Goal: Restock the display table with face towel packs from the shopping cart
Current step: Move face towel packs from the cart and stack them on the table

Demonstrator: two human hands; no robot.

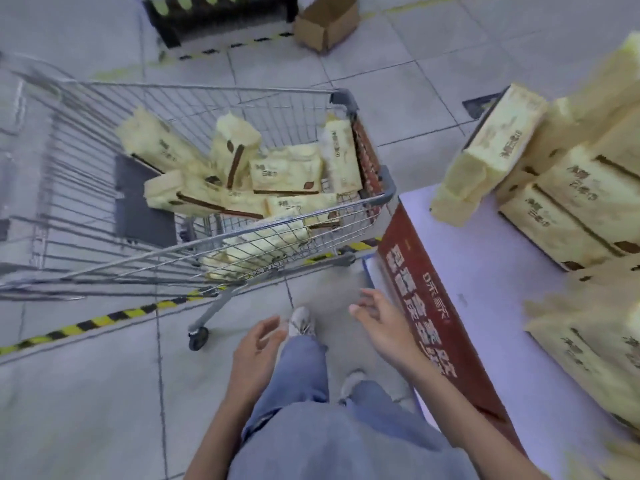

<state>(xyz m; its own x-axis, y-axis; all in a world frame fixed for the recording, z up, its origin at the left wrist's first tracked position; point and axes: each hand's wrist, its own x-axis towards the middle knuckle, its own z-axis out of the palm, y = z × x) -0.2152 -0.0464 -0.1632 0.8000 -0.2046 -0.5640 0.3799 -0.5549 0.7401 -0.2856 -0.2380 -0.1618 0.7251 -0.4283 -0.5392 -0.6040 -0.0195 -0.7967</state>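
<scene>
1. While standing between shopping cart (194,85) and display table (485,271), holds left hand (254,355) and right hand (381,323) out, fingers loosely spread, empty.
2. Looks down on face towel packs (285,173) heaped in cart, more stacked on table.

Grey tiled floor (86,410) with yellow-black hazard tape (86,323) (cardboard box (325,24) beyond)

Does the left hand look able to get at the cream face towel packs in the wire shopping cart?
Probably yes: the left hand is empty and open, the silver wire shopping cart has no cover on top, and the cream face towel packs lie exposed inside, though the hand must rise over the near rim.
</scene>
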